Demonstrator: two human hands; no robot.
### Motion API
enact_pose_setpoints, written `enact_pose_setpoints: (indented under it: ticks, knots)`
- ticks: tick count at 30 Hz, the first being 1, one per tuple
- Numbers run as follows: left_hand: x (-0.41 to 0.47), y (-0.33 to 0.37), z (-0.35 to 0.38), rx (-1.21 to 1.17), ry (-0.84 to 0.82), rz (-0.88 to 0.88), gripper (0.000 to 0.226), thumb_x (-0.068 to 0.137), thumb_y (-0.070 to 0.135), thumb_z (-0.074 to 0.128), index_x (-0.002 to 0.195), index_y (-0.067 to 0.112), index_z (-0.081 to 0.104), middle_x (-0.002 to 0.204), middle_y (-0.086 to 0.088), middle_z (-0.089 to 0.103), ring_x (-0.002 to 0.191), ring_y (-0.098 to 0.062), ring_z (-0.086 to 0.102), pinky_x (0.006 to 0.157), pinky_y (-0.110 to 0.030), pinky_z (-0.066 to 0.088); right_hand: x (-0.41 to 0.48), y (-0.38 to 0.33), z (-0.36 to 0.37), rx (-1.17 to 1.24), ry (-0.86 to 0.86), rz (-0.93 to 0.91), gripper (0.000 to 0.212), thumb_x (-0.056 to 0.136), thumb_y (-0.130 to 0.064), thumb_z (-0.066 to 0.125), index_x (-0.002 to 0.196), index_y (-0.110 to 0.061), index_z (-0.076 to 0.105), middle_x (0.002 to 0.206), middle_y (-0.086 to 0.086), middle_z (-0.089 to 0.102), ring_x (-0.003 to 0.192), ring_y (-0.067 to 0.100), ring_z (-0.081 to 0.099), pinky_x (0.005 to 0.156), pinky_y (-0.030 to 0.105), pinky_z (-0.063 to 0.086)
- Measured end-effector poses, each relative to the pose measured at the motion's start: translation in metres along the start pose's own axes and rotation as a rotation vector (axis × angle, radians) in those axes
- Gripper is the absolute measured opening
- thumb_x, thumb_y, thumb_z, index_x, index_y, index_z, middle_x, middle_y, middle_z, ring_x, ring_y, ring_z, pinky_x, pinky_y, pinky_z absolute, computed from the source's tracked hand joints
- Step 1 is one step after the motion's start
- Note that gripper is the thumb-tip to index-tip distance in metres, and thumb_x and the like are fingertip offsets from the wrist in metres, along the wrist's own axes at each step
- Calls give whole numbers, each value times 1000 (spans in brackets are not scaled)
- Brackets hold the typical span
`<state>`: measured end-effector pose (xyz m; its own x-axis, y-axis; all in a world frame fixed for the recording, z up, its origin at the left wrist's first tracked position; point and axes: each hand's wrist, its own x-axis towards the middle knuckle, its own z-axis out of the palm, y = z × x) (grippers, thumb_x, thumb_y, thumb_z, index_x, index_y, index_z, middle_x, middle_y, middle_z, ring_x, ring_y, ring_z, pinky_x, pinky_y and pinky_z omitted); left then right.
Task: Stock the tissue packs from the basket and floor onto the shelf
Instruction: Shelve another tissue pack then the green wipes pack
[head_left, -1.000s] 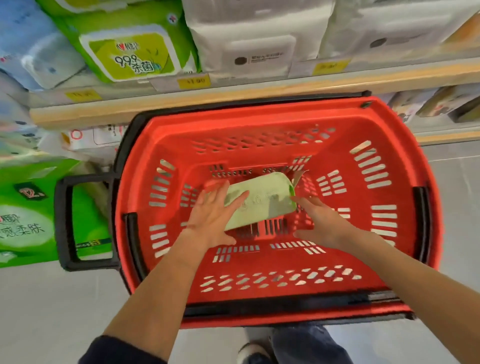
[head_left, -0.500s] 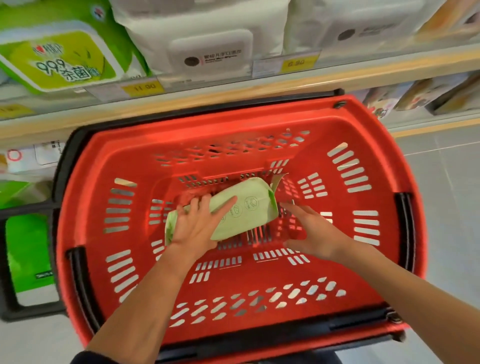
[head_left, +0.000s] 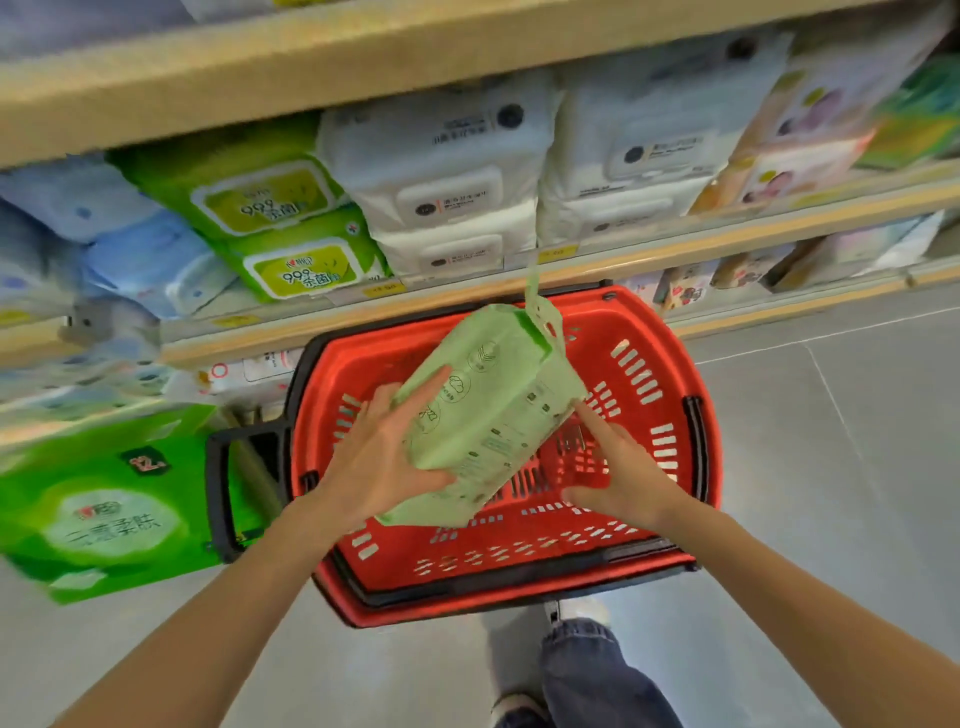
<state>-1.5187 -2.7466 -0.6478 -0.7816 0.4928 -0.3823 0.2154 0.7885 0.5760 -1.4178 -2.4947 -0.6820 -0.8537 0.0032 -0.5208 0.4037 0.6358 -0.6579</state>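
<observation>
A pale green tissue pack (head_left: 483, 410) hangs tilted above the red basket (head_left: 691, 364), its loose carry strap pointing up toward the shelf. My left hand (head_left: 379, 457) grips the pack's lower left end, thumb across the front. My right hand (head_left: 623, 478) is at the pack's right side with fingers spread and fairly straight, the index fingertip at the pack's edge. The visible part of the basket's floor is bare. A large bright green tissue bundle (head_left: 104, 509) lies on the floor to the left of the basket.
The wooden-edged shelf (head_left: 675, 244) just behind the basket carries green wipe packs (head_left: 270, 208), white packs (head_left: 447, 182) and blue packs (head_left: 130, 249). The basket's black handle (head_left: 223, 499) sticks out left. My jeans leg (head_left: 587, 670) stands on grey floor tiles below.
The green pack has risen out of the basket bottom, held by my left hand, and now tilts upward. The view has lifted and pulled back, showing more of the shelf.
</observation>
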Motion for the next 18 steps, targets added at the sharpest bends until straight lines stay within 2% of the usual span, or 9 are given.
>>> enact_pose_setpoints:
  ticks: [2,4,6,8,9,11,14,16,18]
  knots:
    - [-19,18,-28,-136,43,12,106,54,48,78,135,62,12,131,7,37,121,-13,37,100,-34,35,-23,-23,-13,45,46,-68,109,69,-26,76,144,-35,-2,146,8,33,130,21,35,104,26,31]
    - [-38,39,-56,-254,96,51,105,49,53,77,134,60,16,132,30,32,124,5,30,104,-21,27,-48,-49,-28,95,76,-139,112,68,-32,76,142,-41,-7,149,2,28,132,14,31,108,32,32]
    - [-58,65,-87,-369,149,80,104,44,61,78,130,65,19,129,44,24,123,19,28,102,-9,24,-74,-80,-47,132,119,-216,112,63,-49,74,141,-42,-7,148,-10,24,131,3,26,107,17,26]
    - [-77,91,-116,-468,181,79,104,40,66,78,127,67,20,137,37,29,129,10,32,105,-17,30,-97,-112,-68,182,174,-287,114,59,-64,69,143,-38,-3,143,-22,23,130,-5,24,101,2,18]
    - [-87,106,-130,-517,182,89,104,41,63,80,127,65,21,141,29,33,130,2,37,106,-27,36,-108,-127,-80,206,199,-320,113,60,-65,68,144,-37,-1,143,-25,22,132,-7,23,103,3,19]
    - [-108,134,-156,-585,200,132,105,43,57,82,130,60,25,142,23,39,128,-4,44,105,-37,41,-132,-158,-107,239,253,-377,110,63,-55,71,145,-35,1,144,-27,20,134,-8,22,110,17,24]
    - [-138,181,-193,-694,265,196,107,33,59,86,126,58,32,128,35,50,119,3,51,95,-25,47,-174,-203,-148,273,316,-422,113,59,-58,74,143,-42,0,147,-23,22,134,-4,27,110,32,34]
    - [-156,213,-217,-726,304,241,109,29,60,86,125,53,34,125,33,53,114,7,53,86,-13,48,-204,-232,-174,296,363,-430,113,55,-61,74,139,-52,0,147,-21,24,130,-2,35,103,34,42]
    - [-173,245,-239,-703,336,292,110,31,61,84,128,53,33,128,31,49,113,11,52,86,-11,47,-233,-259,-197,284,404,-465,111,57,-58,74,137,-56,-3,148,-24,22,131,-4,33,102,35,44]
